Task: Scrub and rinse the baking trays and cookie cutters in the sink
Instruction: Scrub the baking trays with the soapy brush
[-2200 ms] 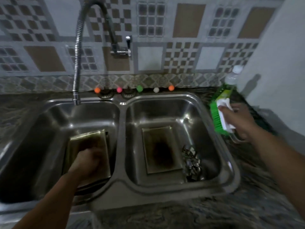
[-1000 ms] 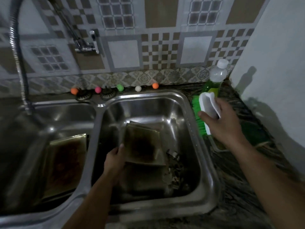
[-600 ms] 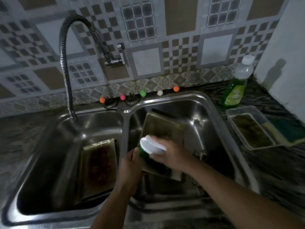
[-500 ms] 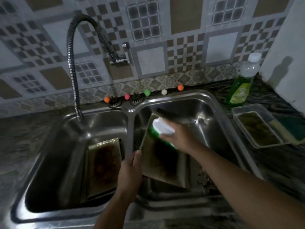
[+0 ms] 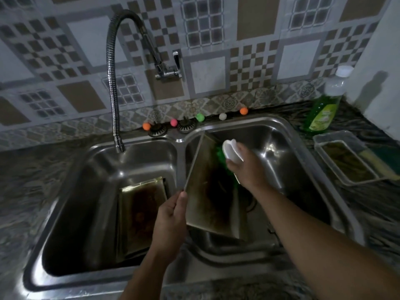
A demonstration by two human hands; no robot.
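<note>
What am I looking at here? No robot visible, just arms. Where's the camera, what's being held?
There is no machine: a person works with bare hands, and the single camera is worn on their head, looking forward and down. That is why you see only two forearms reaching in from the bottom edge.

The left hand grips the near edge of a dirty baking tray, holding it tilted up in the right basin of a steel double sink. The right hand holds a scrub brush, white back and green bristles, against the tray's upper part.

A second dirty tray lies in the left basin below the tap, which shows no running water. On the counter to the right stand a bottle of green dish soap and a clear plastic tub.
</note>
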